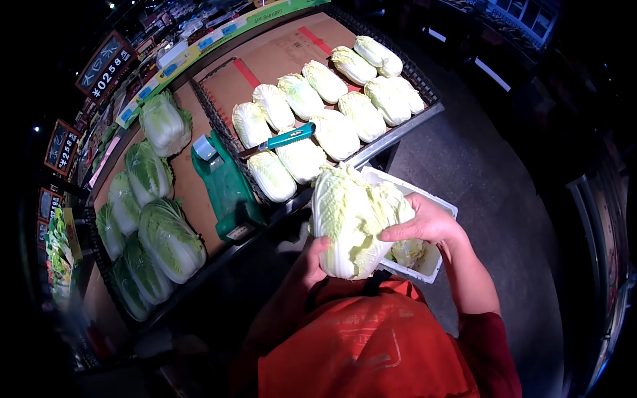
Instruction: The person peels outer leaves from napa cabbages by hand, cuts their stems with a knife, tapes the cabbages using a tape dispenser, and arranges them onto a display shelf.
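A pale napa cabbage [342, 215] is held upright in front of my red apron [352, 331]. My left hand [310, 262] grips its lower left side, the thumb showing on the white ribs. On the other side, my right hand [430, 222] is closed on a loosened outer leaf [393, 204], thumb in front. Part of the fingers of both hands is hidden behind the cabbage. Just beyond it, a green utility knife [282, 139] lies across several trimmed cabbages [300, 159] on the display stand.
Below the cabbage stands a white foam box [432, 266] with leaves [408, 252] inside. A green dispenser with a white roll [227, 186] sits at the stand's edge. Greener napa cabbages [171, 240] are stacked at left. Price signs [103, 69] stand behind; dark floor [491, 199] runs along the right.
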The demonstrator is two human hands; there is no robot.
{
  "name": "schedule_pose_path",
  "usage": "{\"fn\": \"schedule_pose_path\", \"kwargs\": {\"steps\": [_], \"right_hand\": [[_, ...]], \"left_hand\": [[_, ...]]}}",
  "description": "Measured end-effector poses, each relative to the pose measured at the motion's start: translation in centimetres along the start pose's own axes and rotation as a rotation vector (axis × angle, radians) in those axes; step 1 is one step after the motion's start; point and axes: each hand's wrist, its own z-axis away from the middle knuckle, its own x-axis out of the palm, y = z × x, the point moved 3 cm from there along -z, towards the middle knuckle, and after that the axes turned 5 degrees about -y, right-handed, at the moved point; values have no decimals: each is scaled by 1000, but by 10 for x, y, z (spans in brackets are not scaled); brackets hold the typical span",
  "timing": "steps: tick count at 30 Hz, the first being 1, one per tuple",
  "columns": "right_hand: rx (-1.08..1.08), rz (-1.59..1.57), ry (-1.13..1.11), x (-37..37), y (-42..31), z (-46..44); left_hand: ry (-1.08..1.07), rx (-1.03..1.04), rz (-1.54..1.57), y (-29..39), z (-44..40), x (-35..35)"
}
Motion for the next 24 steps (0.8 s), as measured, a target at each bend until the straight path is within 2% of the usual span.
{"fn": "schedule_pose_path", "kwargs": {"steps": [2,3,4,5,7,8,10,11,14,16,17,20,21,22,24], "right_hand": [[-52,46,98,-12,16,7],[-100,25,188,-20,35,11],[-146,5,276,-15,27,14],[-193,-110,179,-8,11,28],[-212,-28,244,-8,26,39],[-224,14,274,-7,36,44],[-398,-53,452,0,56,51],[-367,-225,517,0,77,55],[-490,-533,597,10,101,52],[-564,-607,664,5,108,52],[-601,-647,697,3,113,52],[-655,-632,742,-2,125,69],[-681,-634,906,-7,144,76],[-735,-756,1004,-13,136,87],[-834,-679,1069,-37,128,113]], "left_hand": [[59,8,108,3,-2,1],[-12,76,148,10,-6,-5],[62,114,138,19,-16,-4],[92,347,-531,29,-16,-13],[170,582,-1137,41,-13,-2],[217,598,-1067,42,-13,8],[277,586,-846,43,-17,12],[288,555,-694,39,-21,2],[36,470,-75,34,-24,11],[63,482,-162,36,-27,23],[131,442,-92,29,-29,21],[151,409,130,27,-26,45],[246,397,21,16,-29,11],[152,405,109,20,-27,9],[-32,425,280,34,-18,4]]}}
